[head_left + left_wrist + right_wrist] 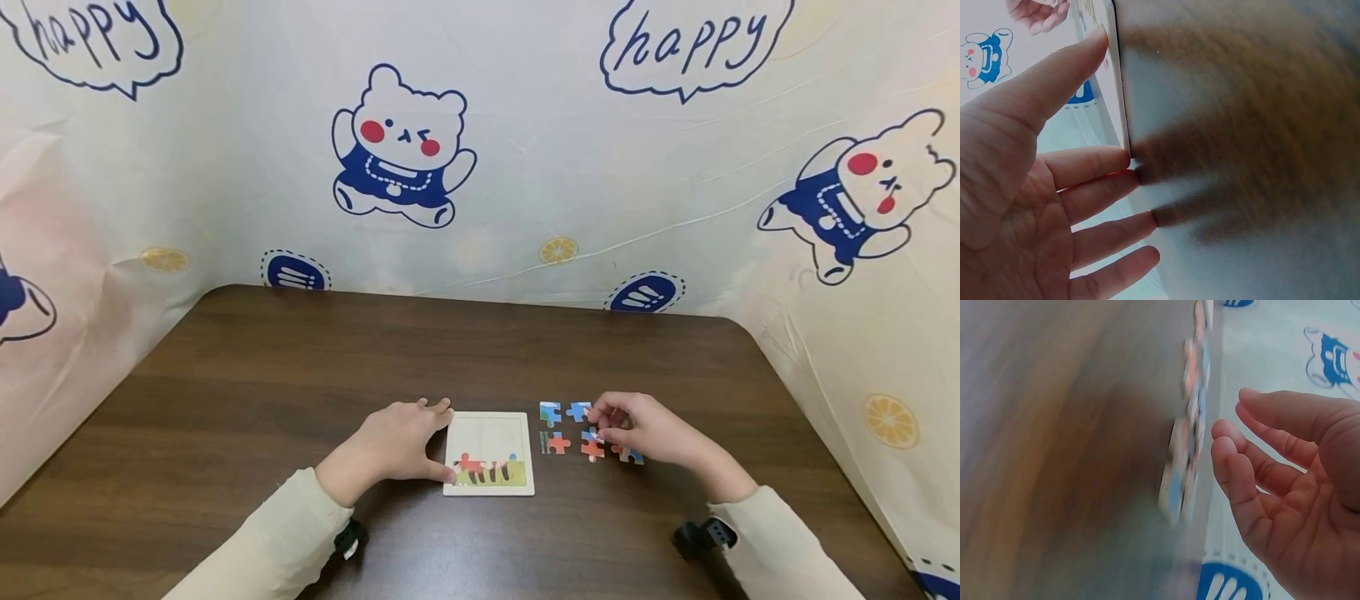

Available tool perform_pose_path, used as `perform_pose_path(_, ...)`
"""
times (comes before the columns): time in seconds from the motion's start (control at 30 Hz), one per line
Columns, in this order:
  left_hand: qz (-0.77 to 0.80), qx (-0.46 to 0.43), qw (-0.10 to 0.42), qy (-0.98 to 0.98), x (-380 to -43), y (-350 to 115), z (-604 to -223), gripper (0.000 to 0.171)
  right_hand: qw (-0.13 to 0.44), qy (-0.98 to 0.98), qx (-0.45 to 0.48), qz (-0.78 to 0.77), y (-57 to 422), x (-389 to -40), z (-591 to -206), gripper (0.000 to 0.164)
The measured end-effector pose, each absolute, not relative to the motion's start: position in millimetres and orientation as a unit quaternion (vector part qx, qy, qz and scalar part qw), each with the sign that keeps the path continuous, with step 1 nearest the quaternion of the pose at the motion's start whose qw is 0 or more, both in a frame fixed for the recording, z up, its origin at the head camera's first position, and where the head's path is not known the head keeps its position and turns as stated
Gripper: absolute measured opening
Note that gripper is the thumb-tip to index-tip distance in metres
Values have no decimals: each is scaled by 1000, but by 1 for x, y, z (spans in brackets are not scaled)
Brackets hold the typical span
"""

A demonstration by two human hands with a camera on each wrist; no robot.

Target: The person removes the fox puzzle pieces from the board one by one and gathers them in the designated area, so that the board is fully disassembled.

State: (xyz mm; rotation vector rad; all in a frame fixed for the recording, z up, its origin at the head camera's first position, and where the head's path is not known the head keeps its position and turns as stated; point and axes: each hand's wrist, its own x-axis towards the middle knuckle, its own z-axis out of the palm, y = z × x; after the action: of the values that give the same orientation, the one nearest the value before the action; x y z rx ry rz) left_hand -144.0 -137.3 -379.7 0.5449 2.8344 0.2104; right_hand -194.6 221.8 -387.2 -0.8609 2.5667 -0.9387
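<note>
A light wooden puzzle board (pixel 489 433) lies on the table, with joined pieces (pixel 491 472) showing red, green and brown stripes along its near part. My left hand (pixel 401 442) rests at the board's left side, thumb on the near left corner and the other fingers spread along the edge. To the board's right lie several loose jigsaw pieces (pixel 555 443) in blue and red. Over the right-hand ones hovers my right hand (pixel 641 427), its fingers loosely bent. In the right wrist view no piece shows between thumb and fingertips (pixel 1249 394), which stand apart from the pieces (pixel 1175 478).
The brown wooden table (pixel 300 367) spreads around the board. Behind it and at both sides hangs a pale cloth (pixel 525 167) printed with bears. A dark band with a small device (pixel 705 535) sits at the right wrist, another (pixel 351 537) at the left.
</note>
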Motion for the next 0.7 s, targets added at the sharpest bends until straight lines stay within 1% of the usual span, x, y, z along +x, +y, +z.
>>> perform_pose_path(0.27, 78, 192, 121, 971, -143, -137, -381, 84, 150, 875, -339, -311, 175, -199, -386, 7)
perform_pose_path(0.5, 75, 190, 117, 972, -145, -138, -384, 84, 178, 855, -375, -312, 131, -199, -389, 8)
perform_pose_path(0.63, 78, 191, 115, 972, -145, -138, -384, 84, 179, 844, -409, -298, 111, -198, -389, 9)
perform_pose_path(0.7, 78, 191, 112, 972, -145, -138, -383, 85, 192, 839, -413, -297, 102, -197, -389, 10)
